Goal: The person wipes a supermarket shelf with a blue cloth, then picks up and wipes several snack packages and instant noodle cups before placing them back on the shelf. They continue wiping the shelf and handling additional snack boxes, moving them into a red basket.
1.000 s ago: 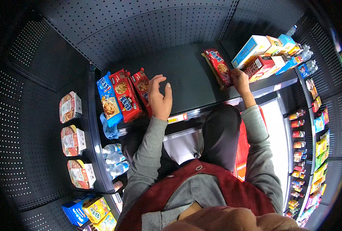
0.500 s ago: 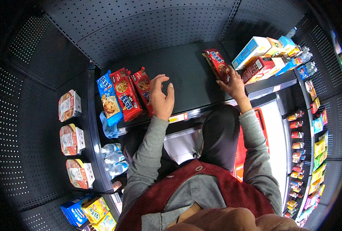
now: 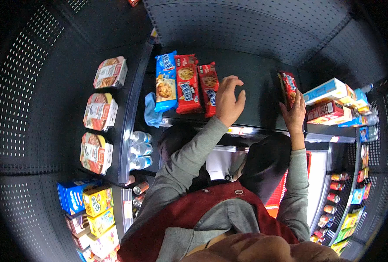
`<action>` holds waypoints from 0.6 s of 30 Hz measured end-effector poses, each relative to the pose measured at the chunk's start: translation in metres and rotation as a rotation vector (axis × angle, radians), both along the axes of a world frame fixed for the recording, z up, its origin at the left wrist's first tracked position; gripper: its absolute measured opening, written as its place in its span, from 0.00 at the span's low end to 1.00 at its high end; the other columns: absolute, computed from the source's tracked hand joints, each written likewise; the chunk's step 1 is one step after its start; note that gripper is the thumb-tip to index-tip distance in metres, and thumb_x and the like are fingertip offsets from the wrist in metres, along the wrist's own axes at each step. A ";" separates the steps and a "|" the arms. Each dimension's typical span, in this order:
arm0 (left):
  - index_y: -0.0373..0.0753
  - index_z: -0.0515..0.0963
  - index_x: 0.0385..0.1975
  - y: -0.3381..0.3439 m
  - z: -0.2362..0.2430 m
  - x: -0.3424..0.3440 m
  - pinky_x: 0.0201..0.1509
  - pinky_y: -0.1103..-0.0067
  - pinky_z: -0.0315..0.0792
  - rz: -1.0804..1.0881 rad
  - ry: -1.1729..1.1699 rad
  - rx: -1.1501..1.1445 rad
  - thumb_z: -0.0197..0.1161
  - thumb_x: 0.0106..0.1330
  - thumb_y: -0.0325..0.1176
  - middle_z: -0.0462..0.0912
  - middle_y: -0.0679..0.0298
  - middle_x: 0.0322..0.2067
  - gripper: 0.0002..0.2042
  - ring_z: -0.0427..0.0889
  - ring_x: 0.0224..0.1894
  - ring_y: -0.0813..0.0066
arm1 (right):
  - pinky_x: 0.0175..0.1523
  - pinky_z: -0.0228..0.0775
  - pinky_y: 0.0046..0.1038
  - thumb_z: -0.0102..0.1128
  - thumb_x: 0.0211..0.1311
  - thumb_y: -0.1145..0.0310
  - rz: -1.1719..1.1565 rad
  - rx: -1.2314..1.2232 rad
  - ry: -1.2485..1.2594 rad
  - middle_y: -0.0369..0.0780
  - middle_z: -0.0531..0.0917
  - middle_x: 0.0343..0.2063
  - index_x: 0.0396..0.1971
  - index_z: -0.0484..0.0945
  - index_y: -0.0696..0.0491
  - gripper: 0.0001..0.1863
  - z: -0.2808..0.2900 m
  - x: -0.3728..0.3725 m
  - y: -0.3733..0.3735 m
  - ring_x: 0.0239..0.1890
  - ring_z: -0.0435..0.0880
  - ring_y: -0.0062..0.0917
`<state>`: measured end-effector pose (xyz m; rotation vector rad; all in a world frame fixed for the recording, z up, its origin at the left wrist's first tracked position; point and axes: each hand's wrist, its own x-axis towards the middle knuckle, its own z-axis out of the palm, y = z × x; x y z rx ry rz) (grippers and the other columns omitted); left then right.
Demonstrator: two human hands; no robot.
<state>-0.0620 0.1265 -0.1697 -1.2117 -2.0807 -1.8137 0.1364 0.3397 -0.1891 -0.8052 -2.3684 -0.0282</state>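
Note:
My right hand (image 3: 294,115) grips the near end of a red cookie packet (image 3: 289,83), thumb on its left side and fingers on its right. The packet lies at the right part of the dark shelf (image 3: 253,98). My left hand (image 3: 231,102) hovers with fingers slightly bent and thumb apart, holding nothing. Just left of it is another red cookie packet (image 3: 208,83), tilted on the shelf; whether the hand touches it I cannot tell. Farther left lie a wider red cookie packet (image 3: 187,83) and a blue cookie packet (image 3: 165,83).
A blue cloth (image 3: 152,111) hangs at the shelf's front left. Boxes (image 3: 327,111) stand right of my right hand. Trays of packed food (image 3: 100,111) line the left shelf, above water bottles (image 3: 141,149). A perforated back panel (image 3: 246,30) closes the far side.
My view has turned, so the shelf and its goods appear farther right and straighter. The right hand still has the red packet, and the left hand stays open beside the other packets.

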 end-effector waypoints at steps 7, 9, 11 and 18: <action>0.37 0.76 0.44 -0.019 0.015 -0.030 0.60 0.62 0.69 0.287 0.135 -0.044 0.67 0.57 0.25 0.78 0.53 0.50 0.15 0.76 0.55 0.49 | 0.46 0.81 0.32 0.73 0.57 0.70 0.470 -0.762 0.090 0.46 0.84 0.51 0.62 0.72 0.58 0.32 0.006 -0.096 -0.093 0.46 0.87 0.31; 0.37 0.76 0.44 -0.023 0.017 -0.039 0.60 0.62 0.69 0.316 0.115 -0.030 0.67 0.57 0.26 0.78 0.53 0.50 0.15 0.76 0.55 0.49 | 0.45 0.81 0.33 0.70 0.58 0.69 0.544 -0.812 0.003 0.48 0.84 0.49 0.62 0.72 0.56 0.31 0.000 -0.127 -0.113 0.42 0.88 0.34; 0.37 0.76 0.44 -0.024 0.017 -0.043 0.60 0.62 0.69 0.285 0.087 -0.030 0.67 0.57 0.26 0.78 0.53 0.49 0.15 0.76 0.54 0.50 | 0.50 0.80 0.37 0.70 0.56 0.66 0.514 -0.586 -0.106 0.50 0.81 0.53 0.64 0.69 0.57 0.35 -0.009 -0.153 -0.127 0.47 0.84 0.40; 0.38 0.74 0.48 -0.021 0.011 -0.037 0.62 0.59 0.69 0.167 0.054 -0.012 0.68 0.56 0.27 0.76 0.50 0.52 0.19 0.75 0.57 0.49 | 0.52 0.78 0.43 0.66 0.56 0.57 0.392 -0.290 -0.246 0.50 0.78 0.55 0.63 0.67 0.54 0.36 -0.042 -0.184 -0.160 0.54 0.79 0.48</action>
